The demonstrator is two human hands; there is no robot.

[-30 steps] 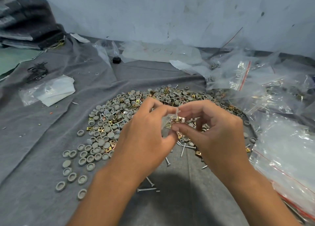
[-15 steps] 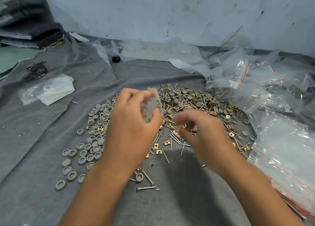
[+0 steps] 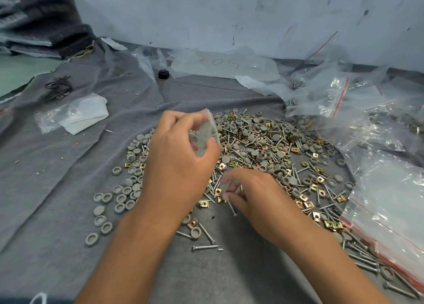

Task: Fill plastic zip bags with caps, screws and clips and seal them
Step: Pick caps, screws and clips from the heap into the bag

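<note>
nearest: two bare forearms reach in from the bottom edge over a grey cloth [image 3: 57, 166] that covers the counter. loose screws [image 3: 205, 247] lie on the cloth just in front of the arms, silver, slender, flat-headed.

right hand [image 3: 250, 193]: low over the near edge of the heap, fingers [image 3: 226, 197] curled, pinching a screw [image 3: 231, 208] whose tip points down toward the cloth.

left hand [image 3: 179, 156]: raised above the heap, fingers [image 3: 183, 116] and thumb curled round a small clear zip bag [image 3: 205, 136]. the bag looks crumpled and translucent, with something greyish inside; contents not resolvable.

heap: one mixed pile. caps [image 3: 252, 153] are round, grey-green, shallow cups, some face up, some face down. clips [image 3: 321, 192] are small square brass-coloured plates with a centre hole, a few coppery. screws run all through it. counts too large to take; well over a hundred caps. a looser scatter of caps [image 3: 107, 198] lies to the left of the left wrist.

right side: a stack of clear zip bags with red seal lines [image 3: 390, 207], number cannot be told; more crumpled bags [image 3: 332, 97] behind it.

left, farther: one clear bag with white sheets [image 3: 73, 115]; a tangle of dark wire pieces [image 3: 57, 88].

far: one small black object [image 3: 163, 74]; a clear sheet [image 3: 224, 65] with red handwriting that reads roughly "505", uncertain. folded dark fabric [image 3: 41, 21] at far left, against a pale scuffed wall [image 3: 229, 12].
</note>
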